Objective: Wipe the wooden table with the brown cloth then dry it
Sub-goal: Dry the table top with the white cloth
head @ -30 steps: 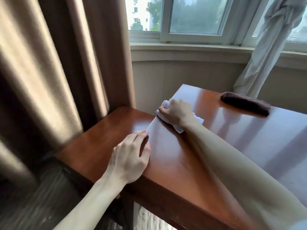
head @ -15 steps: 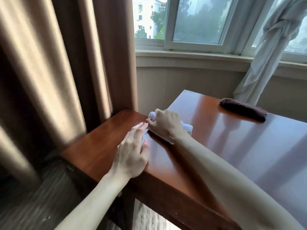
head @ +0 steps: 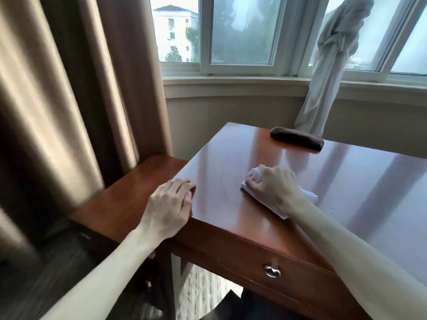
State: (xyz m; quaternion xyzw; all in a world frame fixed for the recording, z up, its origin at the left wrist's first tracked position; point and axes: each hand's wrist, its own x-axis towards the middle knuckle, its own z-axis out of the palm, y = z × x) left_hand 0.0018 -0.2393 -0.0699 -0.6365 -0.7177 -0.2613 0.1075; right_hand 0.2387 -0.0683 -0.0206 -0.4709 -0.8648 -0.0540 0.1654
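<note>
Head view: the right hand (head: 275, 189) has its fingers curled around a crumpled white cloth (head: 307, 196), pressing it on the glossy reddish-brown wooden bench (head: 231, 158). The left hand (head: 169, 205) lies flat, fingers relaxed, at the bench's left edge. A rolled dark brown cloth (head: 297, 138) lies at the far edge, long axis left-right; bare wood separates it from the hands.
</note>
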